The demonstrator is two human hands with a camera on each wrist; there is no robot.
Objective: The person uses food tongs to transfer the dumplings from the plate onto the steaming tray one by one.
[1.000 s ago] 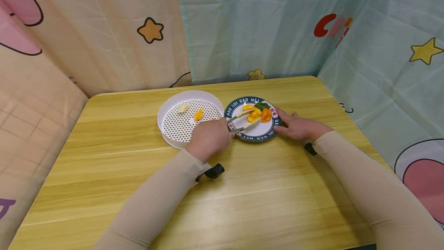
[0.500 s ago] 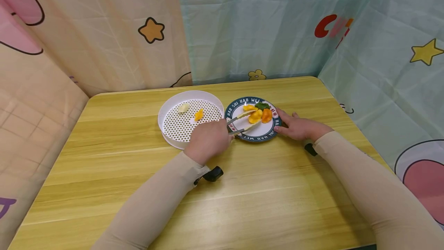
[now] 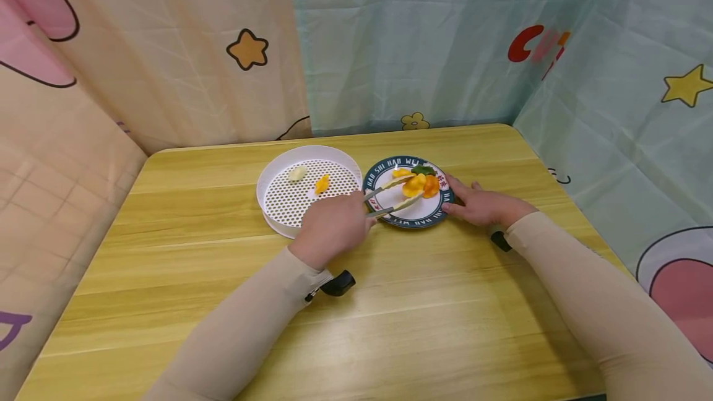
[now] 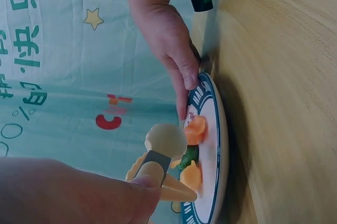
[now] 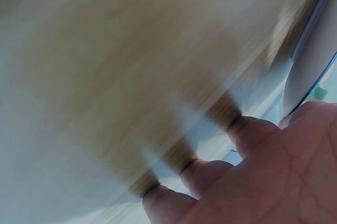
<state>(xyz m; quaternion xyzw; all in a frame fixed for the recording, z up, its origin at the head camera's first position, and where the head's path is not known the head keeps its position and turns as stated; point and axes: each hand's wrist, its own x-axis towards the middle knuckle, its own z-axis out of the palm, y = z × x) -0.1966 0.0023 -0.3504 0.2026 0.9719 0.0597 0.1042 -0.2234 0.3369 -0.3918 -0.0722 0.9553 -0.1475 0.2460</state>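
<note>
My left hand [image 3: 334,224] grips a pair of tongs [image 3: 410,201] with grey and cream arms. The spread tong tips lie on either side of a yellow ruffled piece [image 3: 414,185] that looks like dumpling-shaped toy food; whether both touch it I cannot tell. It lies on a white plate [image 3: 412,223] with a dark green lettered rim. Beside it are an orange piece [image 3: 431,186], a green leafy piece [image 3: 423,169] and a smaller yellow piece [image 3: 400,173]. My right hand [image 3: 481,204] touches the plate's right rim with thumb and forefinger spread; its other fingertips [image 5: 205,174] rest on the table.
Left of the plate stands a round white perforated tray [image 3: 262,194] with raised walls. Inside it sit a pale piece [image 3: 298,173] and a yellow-orange piece [image 3: 322,184]. The wooden table [image 3: 423,308] meets patterned curtains [image 3: 412,48] at the back and sides.
My left wrist has dipped slightly, and the tongs have shifted a little to the right around the yellow piece. My right hand stays at the rim. The view has drifted slightly.
</note>
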